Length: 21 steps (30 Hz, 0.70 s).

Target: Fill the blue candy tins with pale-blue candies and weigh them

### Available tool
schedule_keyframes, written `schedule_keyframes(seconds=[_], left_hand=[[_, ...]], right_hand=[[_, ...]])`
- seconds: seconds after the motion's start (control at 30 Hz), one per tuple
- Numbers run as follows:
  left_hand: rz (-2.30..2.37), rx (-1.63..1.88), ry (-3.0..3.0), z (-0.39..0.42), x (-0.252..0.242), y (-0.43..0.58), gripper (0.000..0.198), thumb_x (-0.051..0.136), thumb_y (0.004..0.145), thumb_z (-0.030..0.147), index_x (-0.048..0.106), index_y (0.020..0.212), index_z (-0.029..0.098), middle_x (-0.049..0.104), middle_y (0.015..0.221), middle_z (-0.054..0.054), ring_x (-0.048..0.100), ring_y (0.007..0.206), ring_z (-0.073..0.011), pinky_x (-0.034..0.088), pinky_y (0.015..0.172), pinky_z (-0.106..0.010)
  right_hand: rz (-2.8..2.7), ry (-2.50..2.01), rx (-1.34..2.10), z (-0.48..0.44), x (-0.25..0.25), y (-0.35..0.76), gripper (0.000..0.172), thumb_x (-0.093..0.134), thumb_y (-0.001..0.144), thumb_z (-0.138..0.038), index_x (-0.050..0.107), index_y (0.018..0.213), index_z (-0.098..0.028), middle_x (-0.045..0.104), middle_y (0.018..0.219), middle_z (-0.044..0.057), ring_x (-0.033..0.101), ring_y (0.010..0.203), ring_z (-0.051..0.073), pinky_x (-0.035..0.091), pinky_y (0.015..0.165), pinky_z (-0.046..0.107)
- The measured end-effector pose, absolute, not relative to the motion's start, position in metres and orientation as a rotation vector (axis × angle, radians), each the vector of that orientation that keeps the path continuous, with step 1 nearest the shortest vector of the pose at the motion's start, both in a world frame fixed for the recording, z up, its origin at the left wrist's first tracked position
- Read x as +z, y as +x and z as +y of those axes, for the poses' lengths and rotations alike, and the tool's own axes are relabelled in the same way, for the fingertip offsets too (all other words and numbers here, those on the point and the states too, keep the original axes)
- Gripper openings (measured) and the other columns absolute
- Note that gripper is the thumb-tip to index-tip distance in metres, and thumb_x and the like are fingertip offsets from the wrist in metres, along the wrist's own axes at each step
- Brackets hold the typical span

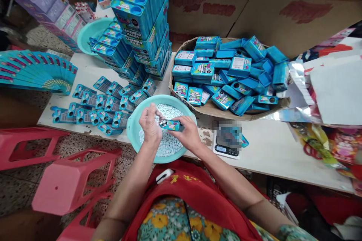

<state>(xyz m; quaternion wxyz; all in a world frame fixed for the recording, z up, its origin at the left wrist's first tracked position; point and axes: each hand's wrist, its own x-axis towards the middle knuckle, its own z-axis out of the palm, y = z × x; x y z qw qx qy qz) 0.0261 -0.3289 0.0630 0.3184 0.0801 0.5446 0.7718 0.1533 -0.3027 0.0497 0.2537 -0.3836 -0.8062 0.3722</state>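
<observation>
My right hand (187, 132) pinches the end of a small blue candy box (173, 125) marked CARAMELO MACIZO, held over a turquoise bowl (132, 130). White pieces show at the round opening in its left end. My left hand (151, 125) is curled right beside that opening, fingers bent together; what lies inside them is hidden. Below both hands, many small pale candies (168, 147) fill the bowl.
Right of the bowl, a cut-down carton (198, 110) holds a heap of blue boxes. A digital scale (226, 151) lies in front, partly pixelated. Small boxes (111, 103) stand in rows at left, below tall stacked boxes (141, 22). Red stools (60, 180) are at lower left.
</observation>
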Motion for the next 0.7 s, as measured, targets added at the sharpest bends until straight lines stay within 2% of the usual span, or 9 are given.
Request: schedule_keyframes(seconds=[0.17, 0.33, 0.53, 0.7], left_hand=[[1.563, 2.025, 0.237, -0.322, 0.046, 0.028, 0.039, 0.064, 0.075, 0.049, 0.047, 0.062, 0.017, 0.047, 0.054, 0.004, 0.05, 0.05, -0.0086, 0.043, 0.056, -0.023], [1.554, 2.045, 0.162, -0.316, 0.037, 0.026, 0.041, 0.064, 0.075, 0.051, 0.045, 0.064, 0.017, 0.043, 0.052, 0.006, 0.046, 0.047, -0.0078, 0.042, 0.051, -0.022], [1.498, 2.024, 0.152, -0.315, 0.05, 0.034, 0.044, 0.069, 0.07, 0.052, 0.042, 0.065, 0.017, 0.041, 0.055, 0.006, 0.037, 0.042, -0.0039, 0.023, 0.036, -0.017], [1.497, 1.841, 0.151, -0.316, 0.057, 0.035, 0.044, 0.073, 0.066, 0.05, 0.044, 0.065, 0.016, 0.041, 0.052, 0.006, 0.035, 0.04, -0.0041, 0.02, 0.034, -0.016]], right_hand=[[-2.18, -1.105, 1.028, -0.3, 0.036, 0.147, 0.03, 0.074, 0.07, -0.026, 0.065, 0.098, -0.023, 0.068, 0.097, 0.004, 0.058, 0.095, 0.024, 0.044, 0.084, 0.037], [-2.193, -1.131, 1.041, -0.298, 0.03, 0.146, 0.029, 0.072, 0.07, -0.024, 0.066, 0.098, -0.024, 0.068, 0.096, 0.004, 0.058, 0.095, 0.024, 0.044, 0.083, 0.037], [-2.149, -1.126, 1.002, -0.301, 0.035, 0.15, 0.033, 0.075, 0.068, -0.023, 0.066, 0.1, -0.023, 0.068, 0.098, 0.003, 0.057, 0.097, 0.024, 0.043, 0.086, 0.037], [-2.125, -1.147, 1.126, -0.299, 0.02, 0.155, 0.032, 0.077, 0.067, -0.026, 0.066, 0.097, -0.024, 0.069, 0.094, 0.001, 0.059, 0.094, 0.022, 0.044, 0.084, 0.034]])
